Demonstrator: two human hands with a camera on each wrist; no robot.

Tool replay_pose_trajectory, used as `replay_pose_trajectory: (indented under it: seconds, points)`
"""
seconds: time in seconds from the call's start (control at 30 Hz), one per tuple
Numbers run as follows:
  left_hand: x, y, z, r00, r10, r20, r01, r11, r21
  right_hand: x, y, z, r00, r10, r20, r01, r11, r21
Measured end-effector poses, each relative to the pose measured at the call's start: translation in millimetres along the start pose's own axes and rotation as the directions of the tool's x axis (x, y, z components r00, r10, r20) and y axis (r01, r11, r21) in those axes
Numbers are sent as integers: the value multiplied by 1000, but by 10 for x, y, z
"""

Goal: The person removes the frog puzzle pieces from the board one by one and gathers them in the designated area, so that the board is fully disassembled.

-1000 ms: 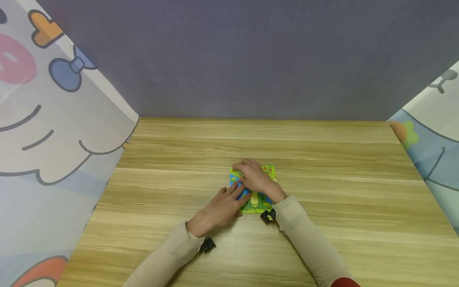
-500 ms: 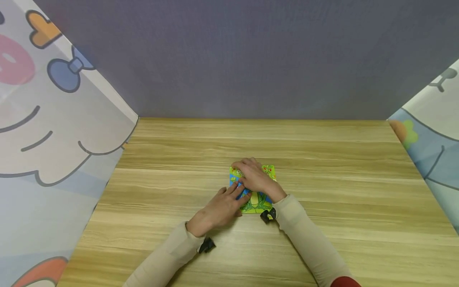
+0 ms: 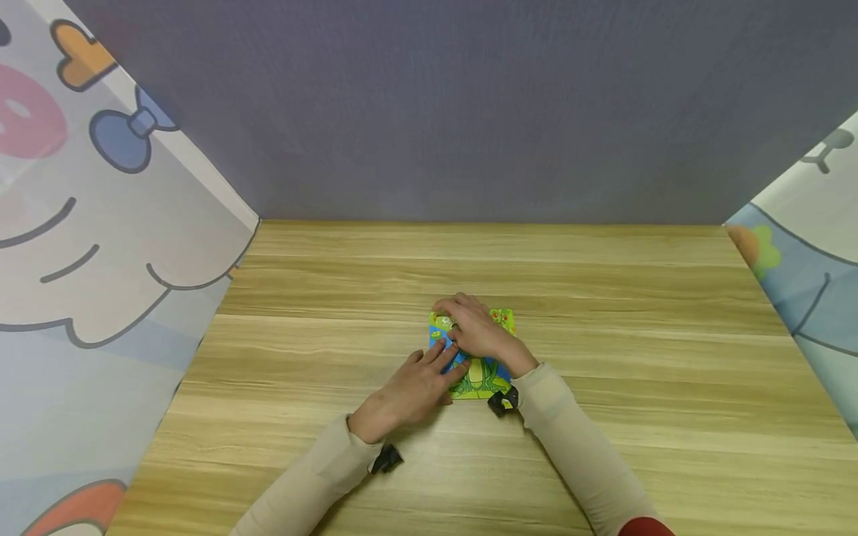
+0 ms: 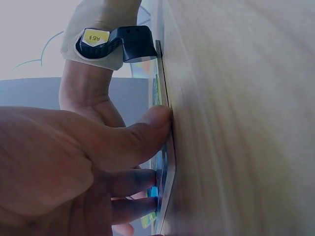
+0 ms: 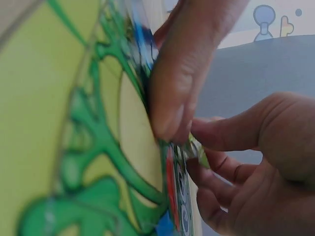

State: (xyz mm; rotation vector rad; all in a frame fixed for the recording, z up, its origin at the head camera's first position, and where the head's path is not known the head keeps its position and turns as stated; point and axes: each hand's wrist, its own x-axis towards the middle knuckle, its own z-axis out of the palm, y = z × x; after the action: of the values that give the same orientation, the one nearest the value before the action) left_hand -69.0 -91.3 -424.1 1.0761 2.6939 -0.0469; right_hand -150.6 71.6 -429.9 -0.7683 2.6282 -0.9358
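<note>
A square frog picture puzzle point(image 3: 477, 388), in green, blue and yellow, lies flat on the table. My left hand point(image 3: 414, 385) rests on its left side, fingers stretched over the picture. The left wrist view has the left thumb point(image 4: 153, 120) at the board's edge point(image 4: 170, 162). Over the upper part of the picture is my right hand point(image 3: 474, 327), covering much of the frog's head. Between right thumb and fingers, the right wrist view shows a small pale-green puzzle piece point(image 5: 198, 150) pinched, tilted up at the board's surface. Left fingers point(image 5: 172, 108) press down close beside it.
The wood-grain table point(image 3: 637, 313) extends around the board on all sides. A grey panel point(image 3: 469, 112) rises at the back, and cartoon-printed walls point(image 3: 121, 246) flank the table. Each wrist wears a black camera, such as the right one's camera point(image 3: 503, 402).
The right hand has shifted very slightly up and away, with a little more of the picture showing under its thumb. The left hand and the board stay put.
</note>
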Motion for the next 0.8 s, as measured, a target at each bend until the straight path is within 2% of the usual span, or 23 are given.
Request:
replay_pose_trajectory:
  seconds: [0.23, 0.43, 0.63, 0.8]
  points:
    - [2, 6, -9, 999, -18, 29, 19, 1000, -25, 1, 96, -47, 998, -59, 6, 56, 982, 180]
    - [-1, 14, -5, 999, -24, 33, 25, 999, -34, -21, 130, -87, 998, -61, -1, 60, 968, 244]
    - [-2, 17, -6, 999, -30, 45, 31, 999, -32, -44, 139, -129, 999, -42, 9, 39, 969, 243]
    - [-3, 10, 6, 999, -24, 38, 26, 999, -36, -53, 111, -153, 998, -61, 14, 58, 987, 149]
